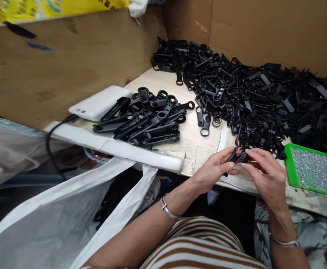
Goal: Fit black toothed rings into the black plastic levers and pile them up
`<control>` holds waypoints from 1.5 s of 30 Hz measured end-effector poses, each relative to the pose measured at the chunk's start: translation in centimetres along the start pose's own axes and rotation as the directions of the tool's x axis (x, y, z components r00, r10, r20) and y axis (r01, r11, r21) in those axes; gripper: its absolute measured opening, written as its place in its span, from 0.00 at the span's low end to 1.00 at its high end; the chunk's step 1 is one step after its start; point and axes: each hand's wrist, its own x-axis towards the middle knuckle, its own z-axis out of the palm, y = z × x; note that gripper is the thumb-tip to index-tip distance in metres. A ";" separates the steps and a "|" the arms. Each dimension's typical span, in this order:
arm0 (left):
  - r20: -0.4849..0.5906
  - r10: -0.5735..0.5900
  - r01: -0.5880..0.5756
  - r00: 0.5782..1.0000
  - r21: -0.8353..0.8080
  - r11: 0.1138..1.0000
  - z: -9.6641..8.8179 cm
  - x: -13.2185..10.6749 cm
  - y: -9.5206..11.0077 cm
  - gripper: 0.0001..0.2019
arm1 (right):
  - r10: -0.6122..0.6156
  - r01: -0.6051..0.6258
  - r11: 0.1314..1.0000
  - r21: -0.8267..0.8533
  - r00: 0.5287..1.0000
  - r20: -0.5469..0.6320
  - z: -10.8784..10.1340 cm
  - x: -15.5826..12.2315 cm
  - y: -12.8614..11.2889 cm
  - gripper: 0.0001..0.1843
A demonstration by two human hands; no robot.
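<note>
Near the table's front edge, my left hand is closed on a black plastic handle piece with a ring end. My right hand pinches a small ribbed black plastic part against or right beside that ring; whether the two are joined I cannot tell. Just beyond my fingers lies a cluster of similar small ribbed black parts. Two loose ring-ended black pieces rest on the tabletop to the left of it.
A large heap of black plastic parts fills the back and right. A smaller pile lies left, beside a white power bank with a black cable. A green tray holds small metal screws. A white bag hangs open below left.
</note>
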 end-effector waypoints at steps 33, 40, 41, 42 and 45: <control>0.016 0.204 -0.122 0.979 0.847 0.518 1.3 -2.5 0.9 0.14 | 0.365 -0.375 0.904 0.204 0.927 0.088 0.4 -3.0 -1.4 0.12; 0.073 0.169 -0.161 0.983 0.789 0.593 1.2 -3.5 0.1 0.14 | 0.515 -0.616 0.724 0.311 0.782 0.351 0.8 -4.3 -1.1 0.20; 0.059 0.184 -0.158 0.981 0.796 0.584 1.1 -3.5 -0.1 0.14 | 0.536 -0.640 0.701 0.315 0.764 0.359 1.3 -4.2 -1.3 0.21; 0.046 0.200 -0.154 0.979 0.806 0.571 1.0 -3.5 -0.3 0.14 | 0.550 -0.654 0.684 0.322 0.753 0.361 1.7 -4.1 -1.5 0.21; 0.050 0.258 -0.175 0.965 0.855 0.489 0.6 -3.8 0.3 0.14 | 0.500 -0.619 0.719 0.316 0.776 0.384 2.6 -3.1 -1.9 0.22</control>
